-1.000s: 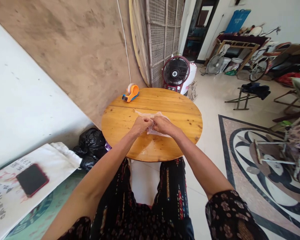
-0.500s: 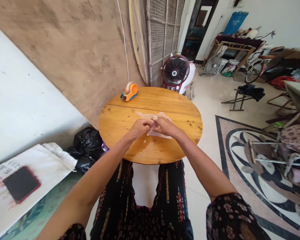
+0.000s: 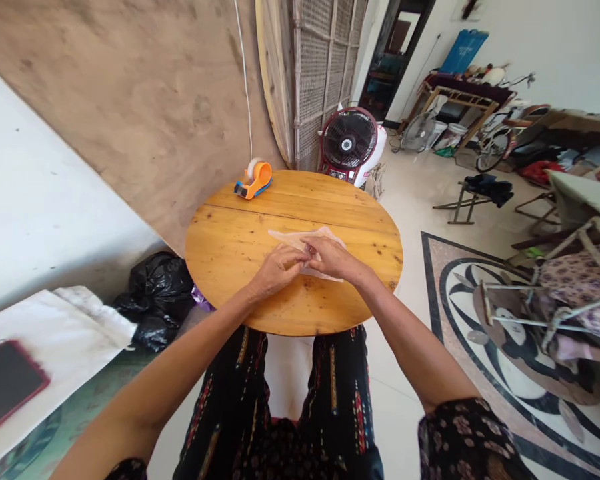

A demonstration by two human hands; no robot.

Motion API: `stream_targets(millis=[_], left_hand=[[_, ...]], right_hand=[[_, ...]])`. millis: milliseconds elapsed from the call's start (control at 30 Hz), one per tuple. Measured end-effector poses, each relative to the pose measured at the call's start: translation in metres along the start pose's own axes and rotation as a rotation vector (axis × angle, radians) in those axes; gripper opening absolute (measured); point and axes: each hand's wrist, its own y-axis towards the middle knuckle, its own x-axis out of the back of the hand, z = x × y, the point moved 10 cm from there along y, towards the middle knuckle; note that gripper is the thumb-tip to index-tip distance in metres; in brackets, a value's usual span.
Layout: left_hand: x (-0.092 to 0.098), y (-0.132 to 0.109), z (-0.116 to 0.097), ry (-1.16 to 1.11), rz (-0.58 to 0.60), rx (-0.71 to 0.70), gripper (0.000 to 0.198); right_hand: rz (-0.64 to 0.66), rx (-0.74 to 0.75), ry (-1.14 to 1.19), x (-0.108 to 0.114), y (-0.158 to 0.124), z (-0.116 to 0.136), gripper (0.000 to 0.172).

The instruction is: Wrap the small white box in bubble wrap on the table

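Observation:
A thin, see-through pinkish plastic bag [image 3: 324,233] lies crumpled on the round wooden table [image 3: 230,267], in front of me. Over its middle, my left hand [image 3: 280,268] is closed, its thumb and fingertips pinched at the gathered plastic. My right hand [image 3: 327,257] meets it from the other side, fingers bent and also pinching the bag. The fingertips of both hands almost touch, and they hide most of what lies between them. An orange tape dispenser [image 3: 261,175] with a clear roll stands at the far left of the tabletop, apart from both hands.
A dark red fan [image 3: 349,143] stands just behind the table. Black plastic bags [image 3: 160,283] sit at its left side, near a phone [image 3: 11,381] lying on a white sack [image 3: 75,320]. To the right are a folding stool [image 3: 473,197] and a chair frame [image 3: 570,293].
My left hand has rolled over, its back now facing up more. A small pale piece seen at my right fingertips is no longer visible. The view has shifted slightly.

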Motion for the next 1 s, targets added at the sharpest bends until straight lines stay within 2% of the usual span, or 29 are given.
stream_targets(millis=[100, 233, 400, 500, 767, 1000], left_hand=[[-0.001, -0.004, -0.007, 0.052, -0.035, -0.071, 0.021], [-0.002, -0.006, -0.006, 0.091, -0.06, -0.095, 0.019], [-0.003, -0.005, -0.006, 0.138, -0.065, -0.148, 0.019], [-0.003, -0.005, -0.008, 0.14, -0.062, -0.199, 0.02], [-0.007, -0.005, -0.009, 0.163, -0.02, -0.241, 0.02], [-0.009, -0.004, -0.019, 0.158, 0.024, -0.324, 0.024]], right_hand=[[-0.006, -0.005, 0.002, 0.002, -0.002, 0.002, 0.048], [0.019, -0.013, -0.016, -0.001, -0.003, 0.001, 0.037], [-0.022, 0.018, 0.03, 0.001, -0.001, 0.0, 0.051], [0.0, -0.002, 0.033, -0.001, 0.0, -0.003, 0.056], [-0.017, 0.028, 0.119, 0.002, -0.005, -0.003, 0.059], [0.006, 0.042, 0.132, -0.002, -0.007, -0.007, 0.061]])
